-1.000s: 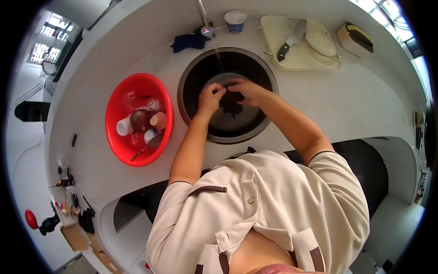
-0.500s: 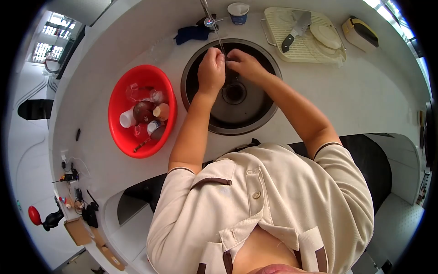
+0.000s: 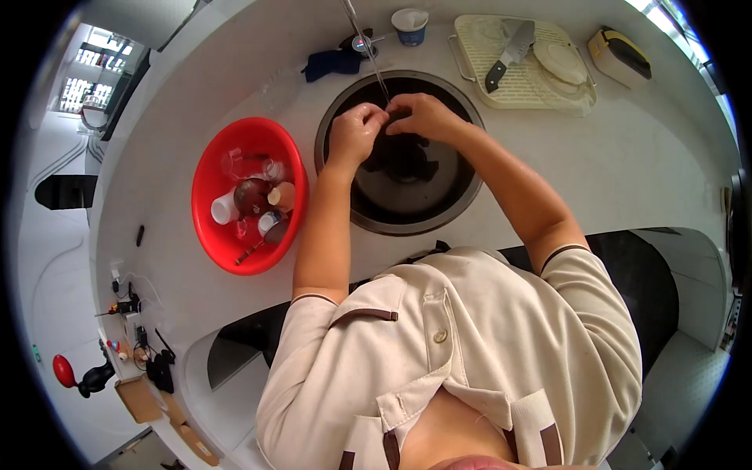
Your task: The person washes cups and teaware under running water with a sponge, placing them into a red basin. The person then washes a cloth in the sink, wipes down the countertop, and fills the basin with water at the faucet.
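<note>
Over the round metal sink [image 3: 476, 184], my left hand [image 3: 354, 135] and my right hand [image 3: 427, 117] face each other with fingertips bent together. Both pinch what looks like a dark cloth [image 3: 409, 157], which hangs below the fingers over the drain. Its upper edge is partly hidden by the fingers. The faucet [image 3: 368, 39] reaches down to just above my fingertips, and its end lies between the two hands.
Left of the sink stands a red basin [image 3: 205, 227] holding several cups and bottles. Behind are a dark blue cloth [image 3: 330, 64] and a blue-and-white cup [image 3: 410, 28]. A cream drying rack [image 3: 479, 59] carries a knife [image 3: 509, 55]; beside it is a yellow-black box [image 3: 619, 56].
My hands have moved apart and slightly toward me, from closed together beneath the faucet. The dark cloth now spreads below them, covering the drain that showed before.
</note>
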Motion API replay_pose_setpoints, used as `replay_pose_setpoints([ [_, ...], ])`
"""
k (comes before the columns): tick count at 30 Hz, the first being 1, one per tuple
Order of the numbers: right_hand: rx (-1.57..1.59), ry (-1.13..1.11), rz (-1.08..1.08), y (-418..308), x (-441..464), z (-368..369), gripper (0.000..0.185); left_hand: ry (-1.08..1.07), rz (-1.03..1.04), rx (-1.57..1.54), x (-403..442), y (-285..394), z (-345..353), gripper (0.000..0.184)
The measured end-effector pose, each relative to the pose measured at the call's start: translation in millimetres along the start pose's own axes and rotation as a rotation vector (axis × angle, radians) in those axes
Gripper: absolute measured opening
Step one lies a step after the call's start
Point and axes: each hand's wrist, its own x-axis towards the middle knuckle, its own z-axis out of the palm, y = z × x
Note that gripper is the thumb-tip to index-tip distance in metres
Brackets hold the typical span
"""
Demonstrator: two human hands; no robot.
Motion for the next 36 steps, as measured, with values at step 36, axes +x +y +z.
replay_pose_setpoints([
  [36, 0.518, 0.188, 0.087, -14, 1, 5, 0.017, 0.199, -0.098, -0.598, 10, -32, 24, 0.013],
])
